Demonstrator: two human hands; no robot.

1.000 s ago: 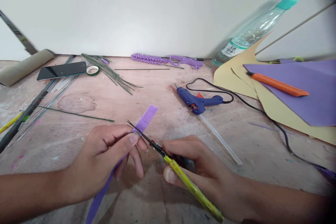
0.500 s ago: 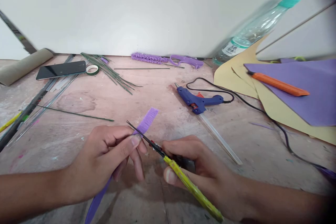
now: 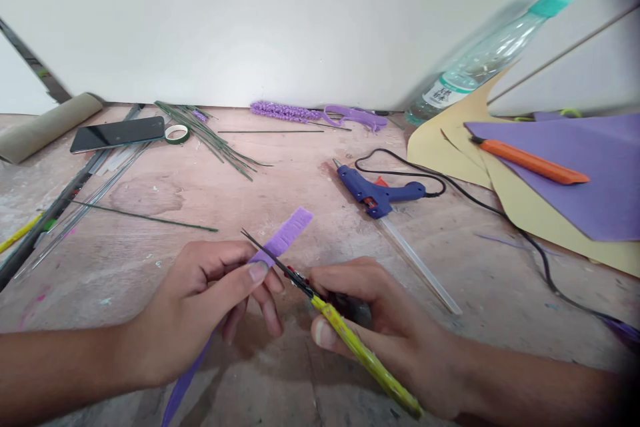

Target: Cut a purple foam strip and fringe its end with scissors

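Pinched between the thumb and fingers of my left hand [image 3: 210, 300] is a long purple strip [image 3: 290, 233], its short end pointing up and away and its tail hanging below my wrist. Small slits run along the edge of that short end. My right hand [image 3: 380, 320] grips a pair of scissors [image 3: 367, 357] with a yellow-wrapped handle. Their dark, narrow blades lie across the strip just past my left thumb and look nearly closed. The other handle is mostly hidden by my right fingers.
A blue glue gun [image 3: 375, 190] with a clear stick lies ahead on the right, its black cord trailing rightward. Farther back are green wires [image 3: 210, 140], a fluffy purple piece [image 3: 285, 111], a phone [image 3: 117, 134], a tape roll [image 3: 177, 134], a bottle [image 3: 480, 60], purple sheets [image 3: 565, 207] and an orange cutter [image 3: 535, 160].
The purple strip's short end has shifted slightly up and to the right past the scissor blades. My left fingers have moved a little; my right hand stays in place.
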